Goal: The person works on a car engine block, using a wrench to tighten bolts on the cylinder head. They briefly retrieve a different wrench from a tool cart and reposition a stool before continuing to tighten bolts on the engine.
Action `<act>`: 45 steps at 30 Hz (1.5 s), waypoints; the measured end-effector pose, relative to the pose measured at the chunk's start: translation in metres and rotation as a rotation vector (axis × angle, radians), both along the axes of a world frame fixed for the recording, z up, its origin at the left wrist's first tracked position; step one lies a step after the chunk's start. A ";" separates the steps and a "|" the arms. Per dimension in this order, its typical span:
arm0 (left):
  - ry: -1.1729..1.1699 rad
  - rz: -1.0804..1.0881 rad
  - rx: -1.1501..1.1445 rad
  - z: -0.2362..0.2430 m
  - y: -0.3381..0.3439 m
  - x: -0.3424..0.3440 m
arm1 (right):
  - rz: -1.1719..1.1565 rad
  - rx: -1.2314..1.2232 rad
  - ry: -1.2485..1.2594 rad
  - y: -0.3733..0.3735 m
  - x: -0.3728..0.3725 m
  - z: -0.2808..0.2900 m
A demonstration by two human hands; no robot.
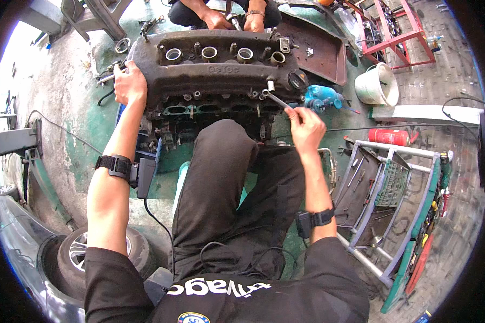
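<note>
A dark, grimy engine cylinder head lies in front of me, with its valve cover [215, 70] on top and several round openings along it. My right hand [307, 129] is closed around a silver wrench [278, 100]. The wrench's far end meets the cover's near right edge, beside a small upright metal cylinder [271, 85]. At the cover's left end, my left hand [130, 86] grips the edge with curled fingers; part of its grip is hidden. A silver rod-like piece [106, 79] shows just left of that hand, and whether they touch I cannot tell.
Across the engine, another person's hands [218, 20] hold a metal tool. To the right are a brown tray [328, 59], blue bottle [320, 94], white bucket [372, 86], red extinguisher [388, 137] and tool rack [385, 215]. A wheel [73, 255] and dark car [21, 242] stand lower left.
</note>
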State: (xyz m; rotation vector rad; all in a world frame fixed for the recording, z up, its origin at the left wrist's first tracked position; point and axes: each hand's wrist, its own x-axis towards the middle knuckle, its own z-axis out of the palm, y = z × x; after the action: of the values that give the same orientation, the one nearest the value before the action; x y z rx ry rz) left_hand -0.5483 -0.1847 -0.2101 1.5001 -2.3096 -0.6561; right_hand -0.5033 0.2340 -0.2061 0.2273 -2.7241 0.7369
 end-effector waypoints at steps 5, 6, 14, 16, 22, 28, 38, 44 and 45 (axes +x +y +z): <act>0.000 0.007 -0.009 0.002 0.002 0.000 | -0.261 -0.577 -0.370 -0.021 0.036 -0.052; -0.002 0.009 -0.011 0.002 0.002 0.000 | -0.291 -0.646 -0.424 -0.025 0.042 -0.061; 0.002 0.007 -0.005 0.002 0.002 0.000 | -0.373 -0.938 -0.481 -0.057 0.055 -0.086; 0.006 0.003 0.000 0.002 0.002 0.001 | -0.399 -0.937 -0.458 -0.062 0.055 -0.086; 0.003 -0.001 0.005 0.004 0.003 0.000 | -0.424 -0.988 -0.498 -0.075 0.055 -0.084; 0.012 -0.006 0.003 0.004 0.003 0.001 | -0.430 -0.690 -0.413 -0.065 0.056 -0.089; 0.023 0.015 -0.016 -0.001 0.001 0.000 | -0.261 -0.862 -0.695 -0.018 0.027 -0.080; 0.028 0.026 -0.008 0.001 0.003 0.001 | -0.124 -0.112 -0.347 0.000 0.004 -0.043; 0.029 0.023 0.006 0.002 0.003 0.001 | -0.047 -0.006 -0.311 0.007 -0.006 -0.031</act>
State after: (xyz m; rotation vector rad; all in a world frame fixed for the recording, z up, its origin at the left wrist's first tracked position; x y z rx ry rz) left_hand -0.5471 -0.1820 -0.2079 1.5079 -2.2673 -0.6742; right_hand -0.5091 0.2407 -0.2374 0.0487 -3.0057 0.8284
